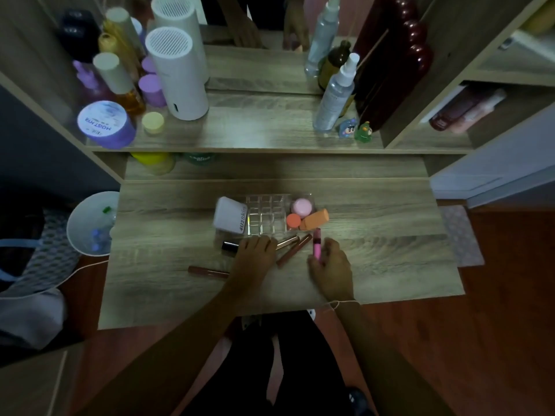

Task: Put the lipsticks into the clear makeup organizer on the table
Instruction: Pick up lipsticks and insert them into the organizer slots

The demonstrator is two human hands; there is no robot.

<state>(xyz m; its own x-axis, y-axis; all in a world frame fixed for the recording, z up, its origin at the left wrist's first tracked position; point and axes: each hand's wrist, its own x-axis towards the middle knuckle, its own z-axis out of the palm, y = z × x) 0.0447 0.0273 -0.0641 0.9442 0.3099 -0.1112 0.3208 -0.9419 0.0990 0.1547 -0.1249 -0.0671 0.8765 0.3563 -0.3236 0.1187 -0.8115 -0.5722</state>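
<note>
The clear makeup organizer stands mid-table, its grid of compartments showing nothing inside. My right hand grips a pink lipstick, held upright just right of the organizer's front. My left hand rests flat on the table over a rose-gold lipstick; whether it grips it is unclear. A dark red lipstick lies diagonally between my hands. A black-capped lipstick lies left of my left hand. A brown-red lipstick lies nearer the table's front.
A white tube leans in the organizer's left side; a pink sponge and orange sponges sit at its right. Bottles, jars and a white cylinder crowd the upper shelf. A white bin stands left of the table.
</note>
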